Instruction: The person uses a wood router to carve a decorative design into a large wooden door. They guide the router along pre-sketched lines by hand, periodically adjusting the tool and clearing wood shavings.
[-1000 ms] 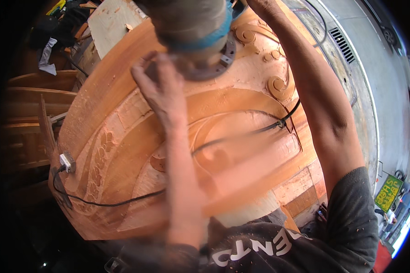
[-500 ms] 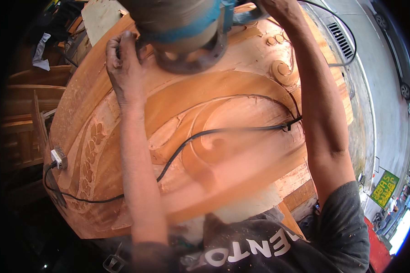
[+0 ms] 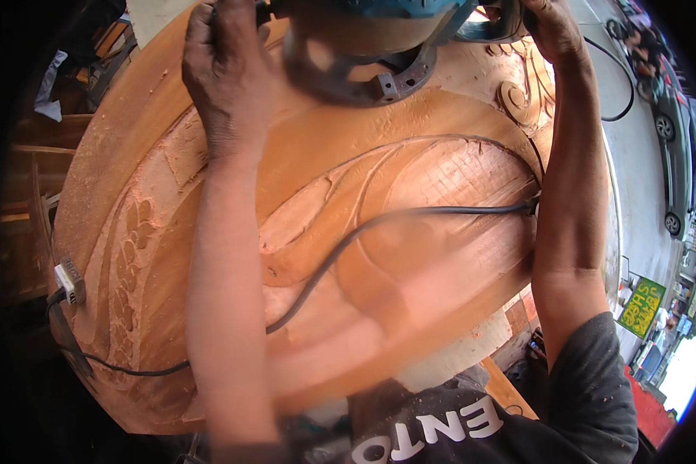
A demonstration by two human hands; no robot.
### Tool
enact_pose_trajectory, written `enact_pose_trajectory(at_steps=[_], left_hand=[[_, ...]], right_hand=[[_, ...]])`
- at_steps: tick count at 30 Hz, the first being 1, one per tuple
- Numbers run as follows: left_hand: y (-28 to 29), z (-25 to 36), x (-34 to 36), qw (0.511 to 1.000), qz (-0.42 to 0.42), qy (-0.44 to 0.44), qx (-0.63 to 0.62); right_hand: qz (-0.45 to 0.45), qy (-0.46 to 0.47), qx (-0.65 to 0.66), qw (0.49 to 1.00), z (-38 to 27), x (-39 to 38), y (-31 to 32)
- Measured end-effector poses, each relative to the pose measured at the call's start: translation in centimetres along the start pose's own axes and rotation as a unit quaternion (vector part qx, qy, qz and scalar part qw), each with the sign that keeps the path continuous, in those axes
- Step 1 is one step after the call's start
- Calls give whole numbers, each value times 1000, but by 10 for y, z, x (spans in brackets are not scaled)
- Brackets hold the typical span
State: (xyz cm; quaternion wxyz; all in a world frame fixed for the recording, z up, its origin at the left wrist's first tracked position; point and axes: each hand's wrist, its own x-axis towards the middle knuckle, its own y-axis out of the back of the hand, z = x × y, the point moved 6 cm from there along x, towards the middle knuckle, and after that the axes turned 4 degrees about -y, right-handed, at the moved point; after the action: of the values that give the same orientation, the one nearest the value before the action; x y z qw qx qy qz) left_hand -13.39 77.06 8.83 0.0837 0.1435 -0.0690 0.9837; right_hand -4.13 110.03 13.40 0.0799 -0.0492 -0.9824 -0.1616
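Note:
A large plunge router with a blue and dusty-brown body is held between my two hands at the top of the view. Its dark ring-shaped base is tilted over the carved wooden panel; whether it touches the wood I cannot tell. My left hand is closed around the dark knob on the router's left side. On the right, my right hand wraps the router's handle, partly cut off by the upper edge. Carved scrolls, curved grooves and leaf shapes cover the panel.
A black power cord crosses the panel and passes under my left forearm. Near the panel's left edge sits a white plug connector. Wooden furniture parts stand at left. Beyond the right side lies a street with a parked car.
The router and both hands have shifted toward the top right of the picture. The base ring shows more of its underside edge. The whole view has shifted slightly too.

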Motion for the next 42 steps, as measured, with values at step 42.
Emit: enact_pose_trajectory(at_steps=[42], left_hand=[[0, 1, 13, 990, -123, -71, -20]], right_hand=[[-181, -75, -20, 980, 20, -7, 0]])
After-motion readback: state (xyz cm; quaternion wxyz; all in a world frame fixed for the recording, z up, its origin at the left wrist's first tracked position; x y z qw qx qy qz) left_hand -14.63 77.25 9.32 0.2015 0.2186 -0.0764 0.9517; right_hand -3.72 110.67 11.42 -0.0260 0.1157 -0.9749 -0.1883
